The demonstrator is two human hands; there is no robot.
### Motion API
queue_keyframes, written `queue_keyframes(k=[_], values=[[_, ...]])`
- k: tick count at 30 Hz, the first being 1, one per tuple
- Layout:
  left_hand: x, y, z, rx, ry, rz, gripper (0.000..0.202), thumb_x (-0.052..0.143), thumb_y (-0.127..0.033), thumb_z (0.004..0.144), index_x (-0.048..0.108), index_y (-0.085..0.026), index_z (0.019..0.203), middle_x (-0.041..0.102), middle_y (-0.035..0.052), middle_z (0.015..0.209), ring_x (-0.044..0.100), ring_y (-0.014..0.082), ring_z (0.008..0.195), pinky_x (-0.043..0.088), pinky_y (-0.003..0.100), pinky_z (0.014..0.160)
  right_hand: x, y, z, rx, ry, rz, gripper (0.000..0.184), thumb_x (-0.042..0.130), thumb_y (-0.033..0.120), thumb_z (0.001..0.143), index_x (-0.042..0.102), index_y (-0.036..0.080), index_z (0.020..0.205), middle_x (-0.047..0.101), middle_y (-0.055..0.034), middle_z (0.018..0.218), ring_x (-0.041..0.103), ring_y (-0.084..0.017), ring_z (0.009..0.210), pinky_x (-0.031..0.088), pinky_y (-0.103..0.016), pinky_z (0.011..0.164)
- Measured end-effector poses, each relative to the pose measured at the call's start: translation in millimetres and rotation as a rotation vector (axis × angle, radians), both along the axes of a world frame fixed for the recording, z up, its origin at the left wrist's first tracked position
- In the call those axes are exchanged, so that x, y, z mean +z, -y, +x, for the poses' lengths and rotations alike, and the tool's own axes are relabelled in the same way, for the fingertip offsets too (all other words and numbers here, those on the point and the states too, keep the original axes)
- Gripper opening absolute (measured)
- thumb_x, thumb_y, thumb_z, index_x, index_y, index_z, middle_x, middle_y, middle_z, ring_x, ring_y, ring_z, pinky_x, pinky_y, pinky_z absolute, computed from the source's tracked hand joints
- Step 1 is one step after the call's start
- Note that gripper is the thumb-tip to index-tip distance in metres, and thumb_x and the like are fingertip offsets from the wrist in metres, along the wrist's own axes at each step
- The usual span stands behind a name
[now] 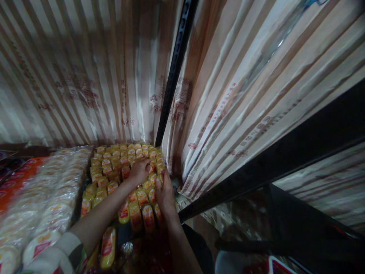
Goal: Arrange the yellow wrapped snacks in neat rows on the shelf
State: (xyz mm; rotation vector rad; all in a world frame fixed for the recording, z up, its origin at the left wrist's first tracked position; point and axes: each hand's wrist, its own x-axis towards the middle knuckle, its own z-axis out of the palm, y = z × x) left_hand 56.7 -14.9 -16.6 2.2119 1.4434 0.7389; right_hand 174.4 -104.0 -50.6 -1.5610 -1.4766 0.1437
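Rows of small yellow packaged snack cakes (142,197) with red-and-white labels stand close together on a shelf. Over the back right of these rows, my left hand (139,171) curls its fingers on a packaged cake. My right hand (165,192) wraps the outer right side of the rows, thumb toward the cakes and fingers along the edge. Its fingertips are partly hidden, and dim light blurs the contact. Nearer to me, one yellow pack (108,248) lies apart from the upright rows.
Left of the cakes are rows of round white items in clear wrapping (61,190), then orange packs (24,179). A black upright post (173,72) rises at the back corner. A thick black bar (256,163) crosses on the right. Pleated printed sheeting (85,76) hangs behind.
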Motion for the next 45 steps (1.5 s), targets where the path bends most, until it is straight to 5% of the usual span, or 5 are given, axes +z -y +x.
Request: queue_keyframes(k=[9,16,25,41,45], values=[[-2.4,-3,-1,-0.034,0.0,0.028,0.036,0.045,-0.012,0.08,0.063,-0.02,0.11,0.065,0.0051,0.113,0.056,0.0172,0.108,0.04,0.033,0.1,0.1,-3,-4,-0.039,-0.172,-0.032,0.042,0.038,0.027,0.089,0.047,0.012,0.127,0.057,-0.0156,0.122,0.055,-0.022,0.111,0.043,-0.038,0.096],[-0.7,0,-2,-0.028,-0.031,0.018,0.039,0.043,-0.01,0.08,0.06,-0.017,0.114,0.061,0.0062,0.121,0.053,0.0171,0.114,0.038,0.031,0.102,-1.9,-3,-2,-0.009,-0.143,-0.063,0.058,0.051,0.032,0.082,0.037,0.013,0.135,0.051,-0.0144,0.131,0.048,-0.022,0.12,0.039,-0.038,0.101],[-3.3,-1,-1,0.009,-0.04,-0.018,0.039,0.045,-0.012,0.08,0.06,-0.018,0.115,0.061,0.0059,0.122,0.053,0.0179,0.116,0.04,0.033,0.101,-6.1,-42,-3,-0.123,-0.206,-0.142,0.072,0.046,0.049,0.083,0.033,0.002,0.137,0.048,-0.0212,0.132,0.046,-0.026,0.123,0.04,-0.038,0.098],[-6.6,-1,-3,0.008,-0.007,0.009,0.039,0.044,-0.012,0.08,0.059,-0.014,0.116,0.061,0.0089,0.121,0.053,0.0181,0.115,0.037,0.032,0.104,14.5,-61,2,-0.082,-0.338,-0.279,0.067,0.028,0.05,0.09,0.031,0.005,0.14,0.033,-0.0171,0.144,0.028,-0.025,0.135,0.019,-0.04,0.111],[-7.1,-1,-4,0.009,0.006,0.008,0.038,0.044,-0.013,0.081,0.06,-0.013,0.115,0.061,0.0093,0.121,0.054,0.0188,0.115,0.037,0.032,0.103,9.4,-75,6,-0.086,-0.42,-0.279,0.066,0.028,0.054,0.09,0.035,0.011,0.139,0.037,-0.0134,0.143,0.033,-0.023,0.133,0.024,-0.038,0.109]])
